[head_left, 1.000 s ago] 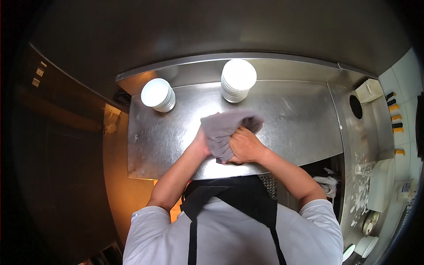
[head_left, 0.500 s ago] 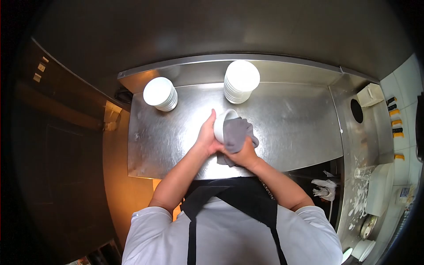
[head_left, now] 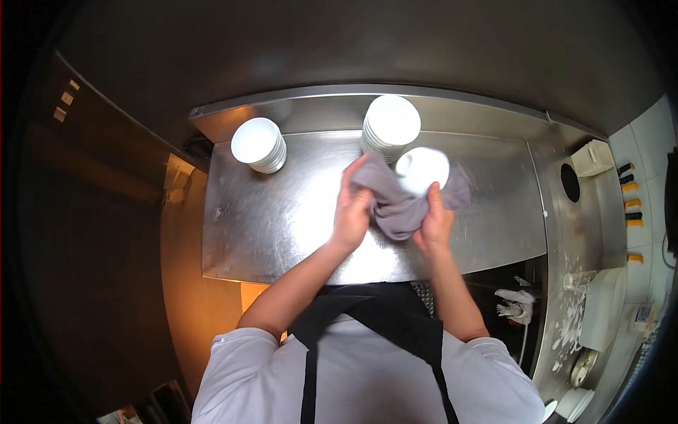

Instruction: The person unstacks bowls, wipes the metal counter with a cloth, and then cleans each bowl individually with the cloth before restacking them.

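A white bowl [head_left: 426,172] is held above the steel counter, tilted so that its outside and foot face up. My right hand [head_left: 435,222] grips it, thumb on the bowl and the grey cloth [head_left: 397,213] bunched underneath. On the other side, my left hand [head_left: 351,215] is closed on a fold of the same cloth, beside the bowl. Both hands are somewhat blurred. Just behind the held bowl stands a tall stack of white bowls [head_left: 393,121], upside down. A shorter bowl stack [head_left: 257,143] is at the back left.
The steel counter [head_left: 282,226] has a raised back edge. To the right runs a wet sink counter [head_left: 561,233] with foam, a clear glass [head_left: 579,281] and a white container [head_left: 593,154]. Yellow-and-black handles [head_left: 631,187] line the right wall. A white rag [head_left: 515,305] hangs below.
The bowl has moved right and been turned over from open side up to foot up. My left hand has gone from the bowl to the cloth; my right hand now grips the bowl.
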The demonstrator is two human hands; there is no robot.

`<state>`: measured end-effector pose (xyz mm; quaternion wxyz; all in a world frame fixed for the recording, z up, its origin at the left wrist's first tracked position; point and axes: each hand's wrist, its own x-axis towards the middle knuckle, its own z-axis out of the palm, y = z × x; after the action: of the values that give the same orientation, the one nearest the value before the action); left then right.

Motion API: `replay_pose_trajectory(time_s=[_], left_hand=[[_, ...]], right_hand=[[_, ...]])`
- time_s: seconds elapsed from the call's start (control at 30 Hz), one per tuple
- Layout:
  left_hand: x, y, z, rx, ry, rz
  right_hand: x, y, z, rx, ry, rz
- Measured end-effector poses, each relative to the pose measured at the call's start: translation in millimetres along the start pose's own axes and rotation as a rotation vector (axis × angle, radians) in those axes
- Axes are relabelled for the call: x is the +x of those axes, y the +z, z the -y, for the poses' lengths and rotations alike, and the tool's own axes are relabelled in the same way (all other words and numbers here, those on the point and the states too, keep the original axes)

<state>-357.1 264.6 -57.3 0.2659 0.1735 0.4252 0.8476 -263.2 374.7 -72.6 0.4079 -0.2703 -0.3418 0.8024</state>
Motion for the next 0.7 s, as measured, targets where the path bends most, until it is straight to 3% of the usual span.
replay_pose_trajectory(time_s=[0.1,0.17,0.3,0.4,0.53,0.63,0.7], left_hand=[[3.2,22.8,11.9,0.57,0.391,0.109],[4.0,19.9,25.3,0.786,0.491,-0.002],[14.2,18.3,23.1,0.309,-0.167,-0.118],[22.4,7.4,30.0,-0.234,-0.575,-0.207],[8.7,16.7,22.0,-0.165,-0.6,-0.31],[-5.3,-4.9,51.6,0.111,-0.262,-0.049],[-20.8,-34.2,85.9,0.708,0.169,0.154]], right_hand=[[-27.9,11.3,-25.1,0.08,0.056,0.147],[-29.6,13.0,-22.0,0.117,0.071,0.137],[-35.7,7.2,-22.7,0.143,0.099,0.123],[-37.5,9.0,-24.5,0.084,0.019,0.147],[-31.0,10.8,-19.7,0.135,0.102,0.175],[-20.3,11.7,-17.9,0.188,0.114,0.168],[-12.8,7.7,-12.5,0.179,0.142,0.162]])
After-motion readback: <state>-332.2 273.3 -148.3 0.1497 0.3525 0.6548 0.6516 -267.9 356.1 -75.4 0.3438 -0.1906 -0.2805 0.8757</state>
